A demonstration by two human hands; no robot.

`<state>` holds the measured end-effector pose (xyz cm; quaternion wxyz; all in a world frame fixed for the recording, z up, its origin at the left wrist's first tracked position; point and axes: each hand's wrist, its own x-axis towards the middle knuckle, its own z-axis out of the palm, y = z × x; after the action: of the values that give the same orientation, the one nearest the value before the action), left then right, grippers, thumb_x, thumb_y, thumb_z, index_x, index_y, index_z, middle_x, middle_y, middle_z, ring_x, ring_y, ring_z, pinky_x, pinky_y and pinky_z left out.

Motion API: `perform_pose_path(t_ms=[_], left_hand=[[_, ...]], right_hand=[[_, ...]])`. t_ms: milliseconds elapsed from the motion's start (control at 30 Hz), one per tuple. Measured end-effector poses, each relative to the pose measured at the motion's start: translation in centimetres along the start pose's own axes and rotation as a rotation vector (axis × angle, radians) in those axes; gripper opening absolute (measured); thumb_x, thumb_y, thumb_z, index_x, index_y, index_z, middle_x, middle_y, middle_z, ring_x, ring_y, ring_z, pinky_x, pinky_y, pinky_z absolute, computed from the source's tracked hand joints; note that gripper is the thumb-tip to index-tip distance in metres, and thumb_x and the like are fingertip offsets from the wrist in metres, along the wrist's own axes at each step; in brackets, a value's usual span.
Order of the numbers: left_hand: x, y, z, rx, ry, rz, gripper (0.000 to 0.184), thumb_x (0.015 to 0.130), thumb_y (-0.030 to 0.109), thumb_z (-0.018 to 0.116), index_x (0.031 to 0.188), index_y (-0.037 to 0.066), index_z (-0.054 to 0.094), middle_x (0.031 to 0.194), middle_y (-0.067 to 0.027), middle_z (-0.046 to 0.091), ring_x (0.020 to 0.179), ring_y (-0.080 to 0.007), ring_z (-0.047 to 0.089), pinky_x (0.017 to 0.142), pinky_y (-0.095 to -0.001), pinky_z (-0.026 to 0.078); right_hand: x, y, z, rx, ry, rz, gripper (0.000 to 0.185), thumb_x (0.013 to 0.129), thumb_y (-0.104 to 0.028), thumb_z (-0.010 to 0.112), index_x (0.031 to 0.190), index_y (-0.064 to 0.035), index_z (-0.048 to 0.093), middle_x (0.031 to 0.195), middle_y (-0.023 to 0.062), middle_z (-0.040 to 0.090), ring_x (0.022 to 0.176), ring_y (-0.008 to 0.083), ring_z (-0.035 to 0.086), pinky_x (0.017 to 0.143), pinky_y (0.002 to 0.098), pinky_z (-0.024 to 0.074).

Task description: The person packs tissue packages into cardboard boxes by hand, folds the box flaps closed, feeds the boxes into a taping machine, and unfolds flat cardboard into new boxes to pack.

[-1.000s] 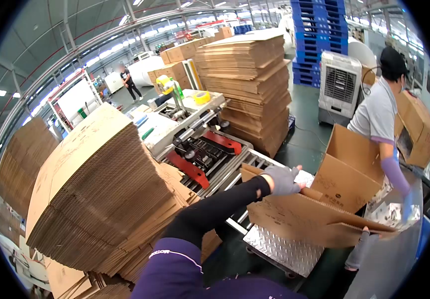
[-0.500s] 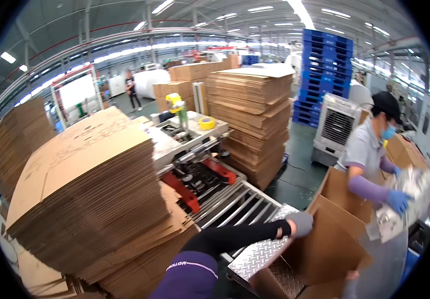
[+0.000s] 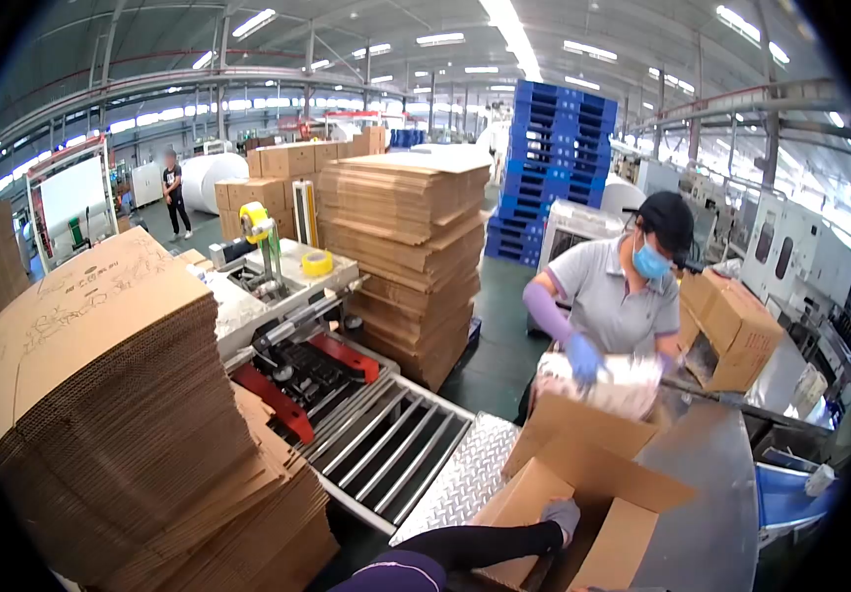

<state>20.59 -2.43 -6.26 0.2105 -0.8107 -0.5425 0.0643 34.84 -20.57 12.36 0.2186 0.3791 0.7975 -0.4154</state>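
Note:
An open cardboard box (image 3: 621,548) with raised flaps stands at the lower right. My left hand (image 3: 562,518), in a grey glove, reaches over the near-left side to the inner edge of its left flap. The fingers look closed on the cardboard, though part of them is hidden. My right hand is out of view below the frame. Across the box, a co-worker (image 3: 613,296) in a grey shirt and blue gloves handles a wrapped, pale bundle (image 3: 598,385) just behind the far flap.
A metal table (image 3: 711,483) extends to the right of the box. Beside it lie a diamond-plate surface (image 3: 460,474) and a roller conveyor (image 3: 386,444) with a tape machine (image 3: 266,237). Tall stacks of flat cardboard (image 3: 120,414) rise at left. Another box (image 3: 741,331) sits beyond.
The view has turned right. The box now sits upright on the metal table, and my left hand has moved down into its opening. The co-worker has brought the bundle behind the box.

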Motion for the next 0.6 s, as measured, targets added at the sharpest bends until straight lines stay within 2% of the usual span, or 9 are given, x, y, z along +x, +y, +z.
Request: perform_pose_path(t_ms=[33, 100, 167, 233, 433, 467, 500, 567, 600], left_hand=[[-0.4, -2.6, -3.7, -0.435, -0.153, 0.022, 0.018, 0.068, 0.014, 0.073, 0.084, 0.008, 0.076, 0.075, -0.0118, 0.072, 0.066, -0.0229, 0.068, 0.067, -0.0465, 0.056], [-1.6, -8.3, -10.3, -0.765, 0.236, 0.499, 0.023, 0.081, 0.022, 0.061, 0.086, 0.005, 0.074, 0.08, -0.0177, 0.071, 0.072, -0.0317, 0.069, 0.067, -0.0459, 0.054], [1.2, -10.0, -16.8, -0.745, 0.215, 0.654, 0.033, 0.089, 0.029, 0.052, 0.089, 0.004, 0.073, 0.08, -0.0197, 0.07, 0.074, -0.0361, 0.068, 0.067, -0.0457, 0.052], [2.5, -11.2, -19.9, -1.073, 0.679, 0.488, 0.045, 0.095, 0.039, 0.047, 0.084, 0.003, 0.072, 0.076, -0.0183, 0.068, 0.072, -0.0367, 0.067, 0.065, -0.0465, 0.051], [-0.8, -12.3, -19.3, -0.843, 0.025, 0.425, 0.069, 0.099, 0.054, 0.037, 0.065, 0.003, 0.068, 0.077, -0.0174, 0.068, 0.085, -0.0339, 0.066, 0.07, -0.0462, 0.05], [-2.8, -11.6, -16.5, -0.66, 0.191, 0.599, 0.064, 0.101, 0.051, 0.035, 0.075, 0.003, 0.068, 0.097, -0.0168, 0.068, 0.104, -0.033, 0.06, 0.085, -0.0485, 0.046], [-3.9, -11.3, -13.7, -0.681, -0.117, 0.713, 0.057, 0.102, 0.048, 0.034, 0.108, 0.0, 0.065, 0.127, -0.0198, 0.058, 0.124, -0.0329, 0.049, 0.1, -0.0504, 0.037], [-5.7, -9.9, -2.7, -0.78, 0.408, 0.585, 0.055, 0.1, 0.041, 0.04, 0.136, -0.001, 0.048, 0.147, -0.0212, 0.042, 0.137, -0.0355, 0.038, 0.109, -0.0556, 0.028], [-5.5, -12.1, -3.4, -0.65, 0.26, 0.449, 0.065, 0.1, 0.046, 0.041, 0.143, -0.002, 0.04, 0.15, -0.0193, 0.039, 0.139, -0.0352, 0.035, 0.114, -0.0519, 0.023]], right_hand=[[0.7, 1.6, -1.4, 0.151, 0.095, 0.038, 0.087, 0.084, -0.042, 0.073, 0.147, 0.0021, 0.033, 0.147, 0.0289, 0.039, 0.137, 0.033, 0.04, 0.113, 0.0353, 0.0313], [2.0, 7.3, -2.3, 0.487, 0.253, 0.131, 0.071, 0.084, -0.041, 0.072, 0.138, 0.0, 0.051, 0.133, 0.0281, 0.056, 0.125, 0.0353, 0.055, 0.106, 0.0357, 0.0422], [6.3, 11.5, 0.3, 0.114, 0.565, 0.154, 0.053, 0.084, -0.038, 0.07, 0.127, -0.0066, 0.064, 0.115, 0.0216, 0.068, 0.102, 0.0361, 0.067, 0.091, 0.0405, 0.0524], [9.3, 15.2, 4.7, -0.263, 0.72, 0.328, 0.049, 0.087, -0.033, 0.065, 0.132, -0.0131, 0.061, 0.118, 0.0188, 0.067, 0.1, 0.0392, 0.064, 0.086, 0.0463, 0.0523], [11.8, 16.6, 11.1, -0.142, 1.755, 0.813, 0.059, 0.091, -0.033, 0.063, 0.139, -0.0027, 0.049, 0.132, 0.0232, 0.055, 0.125, 0.0411, 0.047, 0.102, 0.0507, 0.0399], [12.0, 15.8, 10.7, 0.001, 1.893, 0.892, 0.059, 0.091, -0.033, 0.063, 0.139, -0.0025, 0.049, 0.132, 0.0233, 0.054, 0.124, 0.0411, 0.047, 0.102, 0.0505, 0.0399], [12.0, 14.7, 9.5, 0.1, 1.941, 0.91, 0.059, 0.091, -0.033, 0.063, 0.139, -0.0023, 0.049, 0.132, 0.0235, 0.054, 0.124, 0.041, 0.047, 0.102, 0.0504, 0.0399], [12.3, 13.0, 7.5, 0.227, 1.982, 0.885, 0.059, 0.091, -0.033, 0.063, 0.139, -0.0018, 0.049, 0.132, 0.0239, 0.054, 0.124, 0.0409, 0.047, 0.102, 0.0501, 0.0399], [12.6, 12.2, 6.5, 0.271, 1.991, 0.854, 0.059, 0.091, -0.033, 0.063, 0.139, -0.0016, 0.048, 0.132, 0.024, 0.054, 0.124, 0.0408, 0.047, 0.102, 0.0499, 0.0399]])
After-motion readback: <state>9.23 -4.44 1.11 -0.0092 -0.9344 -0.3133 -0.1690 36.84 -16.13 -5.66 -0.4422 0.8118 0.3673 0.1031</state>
